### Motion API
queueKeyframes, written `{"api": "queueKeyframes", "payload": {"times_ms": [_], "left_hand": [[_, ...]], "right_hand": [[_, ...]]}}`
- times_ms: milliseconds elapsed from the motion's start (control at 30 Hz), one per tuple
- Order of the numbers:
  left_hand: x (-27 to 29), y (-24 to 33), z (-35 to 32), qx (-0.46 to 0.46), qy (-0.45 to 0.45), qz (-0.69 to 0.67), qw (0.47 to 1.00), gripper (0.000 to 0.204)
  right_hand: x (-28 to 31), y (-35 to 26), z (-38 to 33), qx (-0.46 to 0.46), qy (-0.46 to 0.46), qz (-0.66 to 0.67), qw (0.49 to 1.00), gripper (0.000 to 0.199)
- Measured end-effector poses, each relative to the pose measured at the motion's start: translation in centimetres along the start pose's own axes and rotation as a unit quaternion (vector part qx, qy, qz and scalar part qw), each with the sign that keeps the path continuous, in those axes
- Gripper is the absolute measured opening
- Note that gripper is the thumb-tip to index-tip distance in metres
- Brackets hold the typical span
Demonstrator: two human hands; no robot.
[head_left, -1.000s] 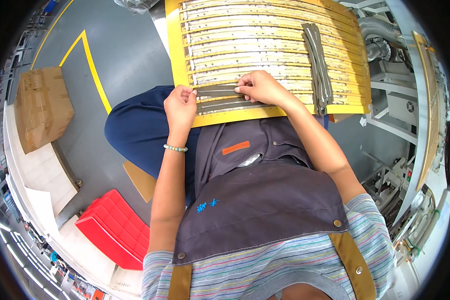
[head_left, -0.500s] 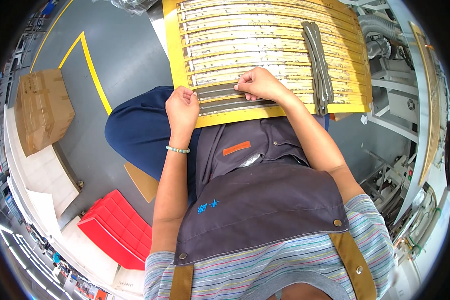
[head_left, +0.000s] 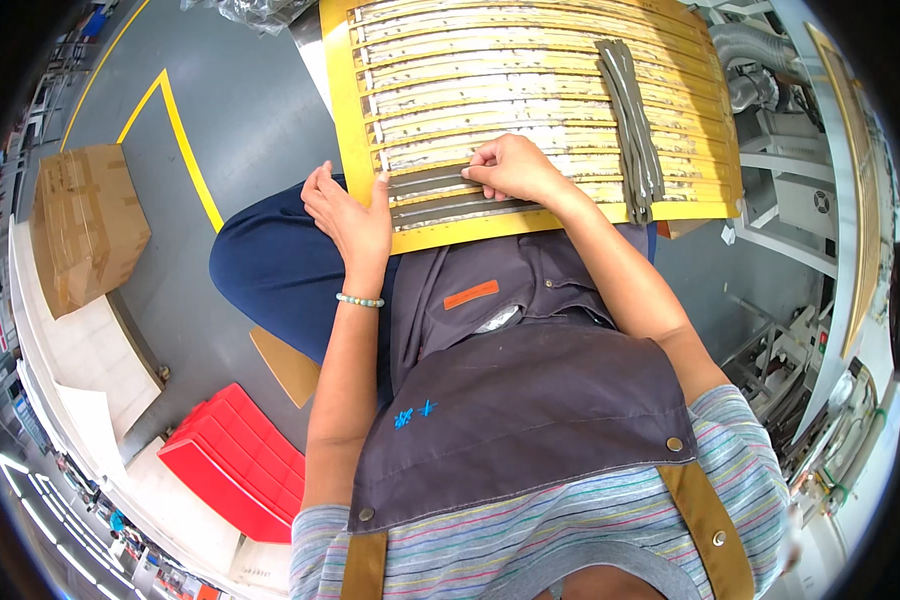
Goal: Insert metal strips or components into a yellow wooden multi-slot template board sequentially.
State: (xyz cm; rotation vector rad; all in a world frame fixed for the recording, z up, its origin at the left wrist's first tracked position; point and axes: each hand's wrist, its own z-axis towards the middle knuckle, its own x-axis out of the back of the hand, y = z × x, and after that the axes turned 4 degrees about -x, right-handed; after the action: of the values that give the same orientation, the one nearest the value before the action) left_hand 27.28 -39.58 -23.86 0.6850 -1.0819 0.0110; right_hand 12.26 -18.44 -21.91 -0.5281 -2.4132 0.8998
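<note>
A yellow slotted board [head_left: 530, 110] lies across the person's lap, at twelve o'clock, its rows holding grey strips [head_left: 450, 190]. The right hand [head_left: 515, 165] pinches one strip, apparently; the left hand [head_left: 355, 215] presses the board's edge, fingers together. A loose strip bundle [head_left: 632, 125] lies at one o'clock; a cardboard box [head_left: 85, 225] sits at nine on grey floor [head_left: 240, 110].

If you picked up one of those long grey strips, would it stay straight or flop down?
Probably flop. The grey strips piled across the yellow board look long and very thin, and the pile curves slightly. They also look light, since the right hand works one with just the fingertips. They lie flat, so rolling seems unlikely.
</note>
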Motion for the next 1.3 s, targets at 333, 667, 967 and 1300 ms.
{"api": "queueKeyframes", "payload": {"times_ms": [333,667,967,1300], "left_hand": [[-2.2,-2.3,0.0,0.09,-0.136,-0.16,0.973,0.063],[-2.1,-1.7,0.0,0.154,-0.147,-0.202,0.956,0.059],[-2.3,-2.3,-0.5,0.12,-0.133,-0.155,0.972,0.061],[-2.3,-2.1,-0.7,0.117,-0.12,-0.133,0.977,0.061]], "right_hand": [[-0.1,0.4,-0.1,0.024,0.0,0.032,0.999,0.023],[1.1,1.7,-1.3,0.098,0.158,-0.16,0.969,0.024],[0.9,1.5,-1.2,0.085,0.155,-0.128,0.976,0.024],[0.6,1.5,-1.2,0.068,0.166,-0.115,0.977,0.021]]}}
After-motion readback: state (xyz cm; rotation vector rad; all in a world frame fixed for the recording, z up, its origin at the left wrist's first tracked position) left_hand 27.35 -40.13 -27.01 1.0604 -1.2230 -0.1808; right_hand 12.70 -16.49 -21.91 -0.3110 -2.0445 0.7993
